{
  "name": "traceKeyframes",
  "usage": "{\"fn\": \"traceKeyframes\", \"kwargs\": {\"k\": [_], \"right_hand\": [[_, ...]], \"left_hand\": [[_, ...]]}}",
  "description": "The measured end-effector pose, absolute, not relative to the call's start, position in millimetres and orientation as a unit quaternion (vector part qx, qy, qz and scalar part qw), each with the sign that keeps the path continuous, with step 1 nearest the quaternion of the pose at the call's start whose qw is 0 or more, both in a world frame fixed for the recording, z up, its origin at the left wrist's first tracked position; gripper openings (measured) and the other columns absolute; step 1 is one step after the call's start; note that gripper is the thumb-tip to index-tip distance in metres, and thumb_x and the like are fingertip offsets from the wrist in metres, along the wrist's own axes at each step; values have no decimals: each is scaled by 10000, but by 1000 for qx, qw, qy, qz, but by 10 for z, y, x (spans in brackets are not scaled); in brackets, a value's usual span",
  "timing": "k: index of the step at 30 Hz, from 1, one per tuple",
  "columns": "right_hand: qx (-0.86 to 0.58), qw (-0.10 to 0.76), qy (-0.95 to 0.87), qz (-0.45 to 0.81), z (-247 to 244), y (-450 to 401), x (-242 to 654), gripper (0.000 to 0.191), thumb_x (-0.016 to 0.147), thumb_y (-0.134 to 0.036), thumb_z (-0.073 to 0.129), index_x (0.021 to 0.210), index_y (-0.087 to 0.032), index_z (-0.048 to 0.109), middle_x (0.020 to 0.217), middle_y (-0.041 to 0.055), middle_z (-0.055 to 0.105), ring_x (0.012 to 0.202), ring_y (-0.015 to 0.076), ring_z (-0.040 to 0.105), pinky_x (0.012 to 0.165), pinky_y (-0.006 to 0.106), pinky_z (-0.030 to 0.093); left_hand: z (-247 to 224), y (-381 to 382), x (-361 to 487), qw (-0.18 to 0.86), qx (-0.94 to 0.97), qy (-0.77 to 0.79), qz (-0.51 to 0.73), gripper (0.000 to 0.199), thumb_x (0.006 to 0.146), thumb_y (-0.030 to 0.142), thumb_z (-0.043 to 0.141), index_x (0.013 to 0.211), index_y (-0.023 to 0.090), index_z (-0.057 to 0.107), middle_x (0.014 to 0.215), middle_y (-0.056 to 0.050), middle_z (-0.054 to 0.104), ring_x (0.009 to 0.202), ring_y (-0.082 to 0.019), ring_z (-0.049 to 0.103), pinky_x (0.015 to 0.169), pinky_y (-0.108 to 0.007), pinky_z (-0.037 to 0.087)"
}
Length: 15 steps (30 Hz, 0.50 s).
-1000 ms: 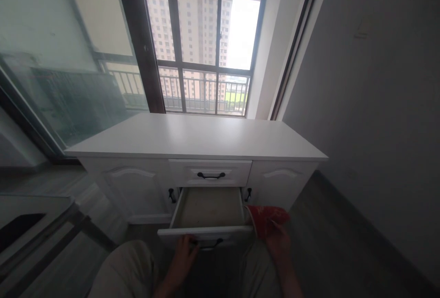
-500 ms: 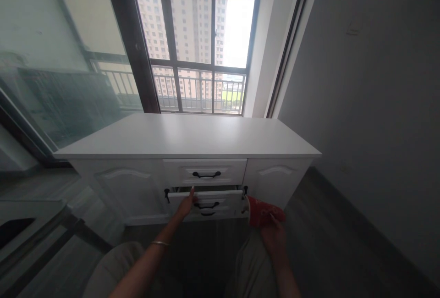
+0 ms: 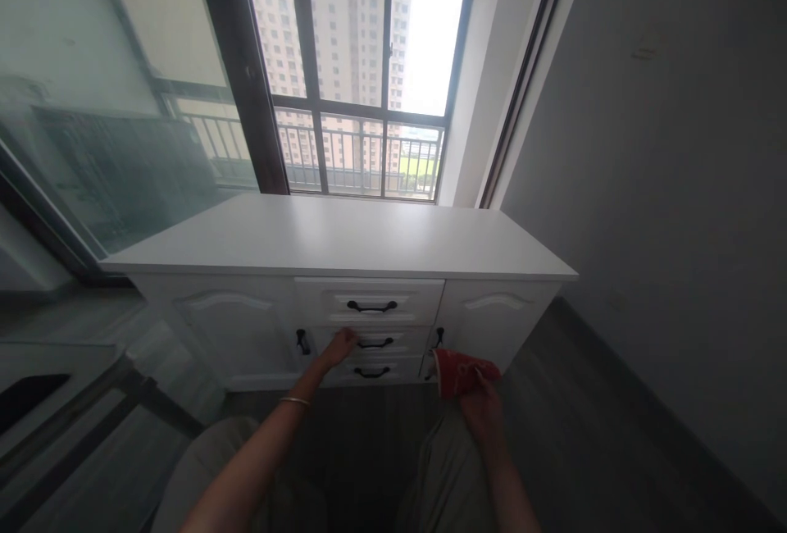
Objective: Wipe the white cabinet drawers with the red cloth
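Note:
A white cabinet (image 3: 344, 242) stands in front of me, with three drawers in its middle, all closed. My left hand (image 3: 340, 346) is at the left end of the middle drawer's black handle (image 3: 376, 343); its fingers are bent against the drawer front, and whether they grip the handle is too small to tell. At the right, my right hand (image 3: 483, 406) is closed on a red cloth-like item (image 3: 455, 374), held in front of the right door near that door's black handle (image 3: 438, 338).
A glass door (image 3: 135, 148) with a dark frame is at the left, and a window lies behind the cabinet. A grey wall (image 3: 664, 205) rises at the right. At the lower left is a pale piece of furniture (image 3: 79, 353) with a dark opening. My knees are below.
The middle drawer, partly pulled out before, is now pushed in. My left hand has moved forward with it, and its fingers have bent. My right hand and the red item shifted slightly left.

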State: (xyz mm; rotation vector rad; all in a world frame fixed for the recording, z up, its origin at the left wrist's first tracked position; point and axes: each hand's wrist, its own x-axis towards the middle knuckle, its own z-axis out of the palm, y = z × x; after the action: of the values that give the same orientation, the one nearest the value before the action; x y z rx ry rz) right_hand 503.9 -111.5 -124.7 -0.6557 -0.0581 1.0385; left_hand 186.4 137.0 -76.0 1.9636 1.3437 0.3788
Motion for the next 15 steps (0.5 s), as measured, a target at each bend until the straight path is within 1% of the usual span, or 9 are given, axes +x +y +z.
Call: {"fn": "traceKeyframes", "kwargs": {"k": [4, 5, 7, 9, 11, 13, 15], "right_hand": [[-371, 799, -35, 472, -1315, -990, 5006, 359, 728, -381, 890, 1045, -275, 759, 1114, 45, 813, 1084, 214, 783, 1019, 360, 641], [-391, 792, -47, 466, -1351, -965, 4997, 370, 723, -412, 890, 1042, -281, 756, 1116, 52, 808, 1078, 222, 783, 1004, 368, 649], [-435, 783, -72, 439, -1443, -921, 4981, 397, 703, -466, 893, 1029, -298, 741, 1117, 59, 797, 1042, 233, 783, 951, 376, 667], [-486, 775, -87, 395, -1539, -862, 4973, 457, 659, -514, 904, 1021, -313, 711, 1118, 62, 781, 981, 240, 777, 846, 373, 678], [-538, 763, -101, 343, -1599, -752, 4973, 557, 620, -579, 903, 1058, -319, 677, 1155, 71, 762, 953, 245, 765, 758, 365, 664], [-588, 745, -131, 288, -1588, -564, 4973, 671, 610, -685, 864, 1120, -308, 646, 1202, 93, 741, 985, 266, 760, 746, 382, 652], [-623, 714, -206, 241, -1496, -307, 4955, 751, 642, -789, 788, 1167, -275, 635, 1219, 135, 731, 1052, 298, 751, 802, 423, 647]], "left_hand": [[-805, 1108, 1235, 333, 764, 534, 143, 370, 915, 466, 530, 1006, 187, 755, 1140, -138, 816, 1144, -300, 746, 1062, -419, 562], [-805, 1039, 984, 322, 762, 543, 145, 363, 920, 455, 528, 1021, 198, 763, 1189, -137, 814, 1198, -305, 733, 1115, -432, 537], [-812, 894, 423, 295, 746, 578, 148, 421, 944, 479, 502, 1095, 195, 774, 1301, -164, 786, 1273, -345, 705, 1173, -494, 498], [-851, 724, -118, 244, 723, 632, 133, 491, 976, 489, 449, 1173, 179, 776, 1351, -185, 765, 1278, -367, 706, 1158, -521, 510], [-921, 523, -518, 205, 705, 669, 117, 512, 999, 477, 427, 1242, 177, 764, 1375, -174, 759, 1296, -355, 704, 1157, -501, 516], [-987, 321, -713, 183, 704, 678, 107, 501, 1012, 461, 440, 1290, 179, 747, 1384, -156, 755, 1308, -332, 700, 1162, -471, 512], [-1011, 166, -730, 164, 714, 673, 103, 467, 1018, 434, 467, 1304, 184, 741, 1392, -144, 747, 1319, -319, 688, 1164, -456, 502]]}}
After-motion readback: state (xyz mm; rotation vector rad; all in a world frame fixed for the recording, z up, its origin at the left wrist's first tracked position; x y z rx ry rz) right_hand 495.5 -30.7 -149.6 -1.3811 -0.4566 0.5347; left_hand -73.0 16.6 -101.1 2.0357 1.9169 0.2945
